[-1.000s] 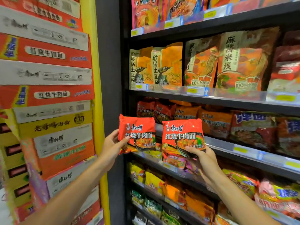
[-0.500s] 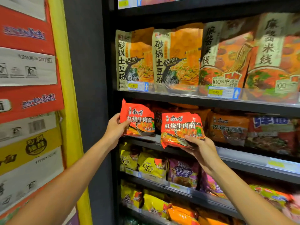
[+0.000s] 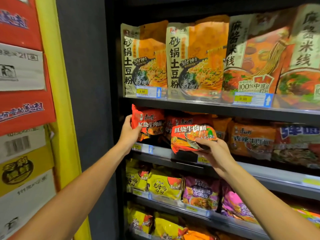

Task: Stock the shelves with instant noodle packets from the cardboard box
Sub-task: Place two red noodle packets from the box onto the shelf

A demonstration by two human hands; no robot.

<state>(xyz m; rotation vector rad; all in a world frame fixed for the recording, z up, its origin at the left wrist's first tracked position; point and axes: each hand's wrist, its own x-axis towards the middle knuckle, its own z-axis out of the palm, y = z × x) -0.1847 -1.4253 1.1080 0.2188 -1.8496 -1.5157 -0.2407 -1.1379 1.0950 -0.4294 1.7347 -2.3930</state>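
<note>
The person held two red noodle packets at the second shelf (image 3: 225, 110) from the top in view. Left hand (image 3: 129, 134) gripped the left packet (image 3: 147, 123) by its left edge, thumb across the front, packet upright and already partly inside the shelf opening at the far-left end. Right hand (image 3: 214, 153) held the right packet (image 3: 192, 135) from below, fingers curled over its lower front, packet tilted back and out in front of the shelf lip, just right of the left one. Hands were apart, each w/ its own packet.

Risks, as a judgement: the left packet looked held by one edge only, so it could sag or twist as it went in and catch on the shelf above. The right packet sat in front of same-brand red packets (image 3: 169, 125) already stocked; pushing it in at that tilt could knock those back or leave it lying flat instead of facing out. It also hung over the price tag strip (image 3: 204, 160), which a low approach could scrape. Orange packets (image 3: 251, 137) sat just right, so a drift that way would misplace it.

Hard to make out: the cardboard box wasn't in view. Shelf depth behind the left packet was dark, so the room left there couldn't be judged. Left-hand fingers behind the packet were hidden. Stacked cartons (image 3: 22, 101) at left were blurred and cut off.
</note>
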